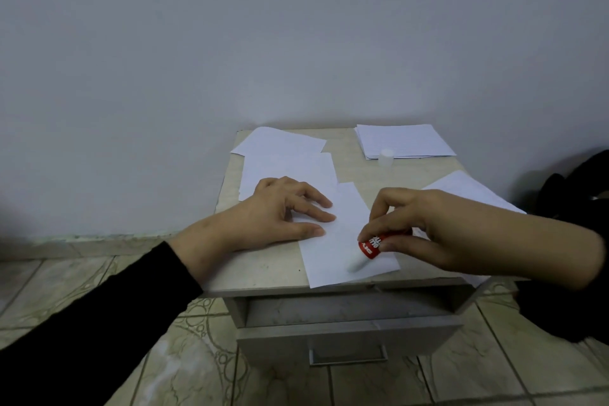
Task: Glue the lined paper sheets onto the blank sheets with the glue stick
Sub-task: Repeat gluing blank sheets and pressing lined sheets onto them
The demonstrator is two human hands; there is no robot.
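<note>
- Seen from above, looking down on a small pale bedside cabinet (263, 277) against a plain grey-white wall (263, 43), patterned floor tiles (99, 277) around it.
- Left hand (273, 214) lying flat, fingers straight and slightly spread, pressing down the left edge of a white sheet (342, 234) near the front of the cabinet top; black sleeve (99, 323) on that arm.
- Right hand (425, 227) pinching a red glue stick (372, 245) between thumb and curled fingers, barrel tilted low, white glue tip touching the sheet near its front edge.
- Clear cap (385, 156) standing upright farther back on the cabinet, right in front of a stack of lined sheets (405, 140) at the back right corner.
- More white sheets (280, 142) overlapping at the back left, partly under the left hand.
- Another white sheet (461, 184) at the right edge, partly hidden behind the right hand.
- Drawer (349, 333) with a metal handle below the top, pulled slightly open.
- Dark shape (573, 188) at the far right, too indistinct to identify.
</note>
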